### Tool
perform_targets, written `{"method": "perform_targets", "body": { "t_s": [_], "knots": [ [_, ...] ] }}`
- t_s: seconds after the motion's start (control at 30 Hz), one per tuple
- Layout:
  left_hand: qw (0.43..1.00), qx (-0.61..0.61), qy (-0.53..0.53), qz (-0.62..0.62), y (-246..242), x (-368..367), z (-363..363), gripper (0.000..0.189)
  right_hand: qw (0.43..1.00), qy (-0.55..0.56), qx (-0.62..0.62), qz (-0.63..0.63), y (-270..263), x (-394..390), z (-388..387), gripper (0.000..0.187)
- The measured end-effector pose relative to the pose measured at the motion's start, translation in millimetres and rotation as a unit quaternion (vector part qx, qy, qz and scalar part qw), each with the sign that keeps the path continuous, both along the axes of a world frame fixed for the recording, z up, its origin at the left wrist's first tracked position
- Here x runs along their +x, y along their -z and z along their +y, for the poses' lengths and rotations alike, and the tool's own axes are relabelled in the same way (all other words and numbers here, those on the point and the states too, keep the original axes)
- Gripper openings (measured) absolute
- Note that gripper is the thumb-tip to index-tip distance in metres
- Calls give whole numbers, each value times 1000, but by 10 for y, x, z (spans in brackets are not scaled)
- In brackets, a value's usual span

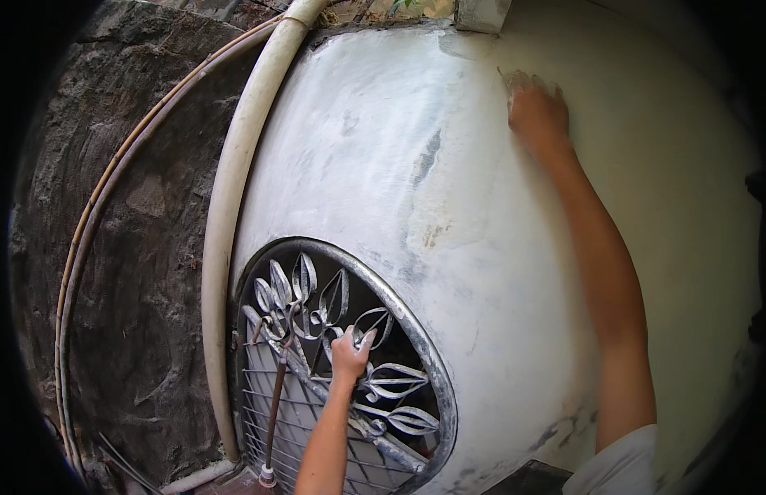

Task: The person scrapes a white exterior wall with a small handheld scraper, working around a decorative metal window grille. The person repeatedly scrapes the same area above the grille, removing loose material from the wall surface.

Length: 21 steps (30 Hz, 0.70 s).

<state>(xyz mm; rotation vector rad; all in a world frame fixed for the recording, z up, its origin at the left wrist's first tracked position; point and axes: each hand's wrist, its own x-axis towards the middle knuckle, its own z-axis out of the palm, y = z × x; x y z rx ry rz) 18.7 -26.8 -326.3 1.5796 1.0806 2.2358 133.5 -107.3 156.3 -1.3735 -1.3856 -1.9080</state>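
On the right, my right hand (539, 111) presses against the painted plaster wall (370, 154), with its arm stretched up and away. A thin brownish edge (502, 77) juts out beside its thumb, seemingly a flat piece held under the fingers, which mostly hide it. Lower down, my left hand (352, 354) grips the ornamental ironwork (334, 297) of an arched metal gate. White dust or paint marks the fingers of both hands. Dark grey patches (427, 159) and a brownish scuff (433, 235) show on the wall between them.
A thick pale pipe (228, 241) runs beside the gate frame (414, 309). Left of it stand a thin bamboo pole (98, 204) and a rough dark wall (154, 297). A brown rod (276, 402) with a white end hangs at the gate. A block (483, 13) sits at the top.
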Motion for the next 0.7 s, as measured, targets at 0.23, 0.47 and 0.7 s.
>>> {"method": "perform_targets", "body": {
  "t_s": [0.23, 0.47, 0.7],
  "knots": [
    [999, -26, 28, -1, -23, -16, -13, 38, 1000, -23, 10, 4, -184, -89, 76, 41],
    [999, -29, 30, 12, 13, -27, 8, 39, 1000, 18, 14, -5, -237, -154, 169, 40],
    [1000, -16, 22, -1, 12, -9, 25, 40, 999, -24, 21, -38, 213, 187, 3, 40]
  ]
}}
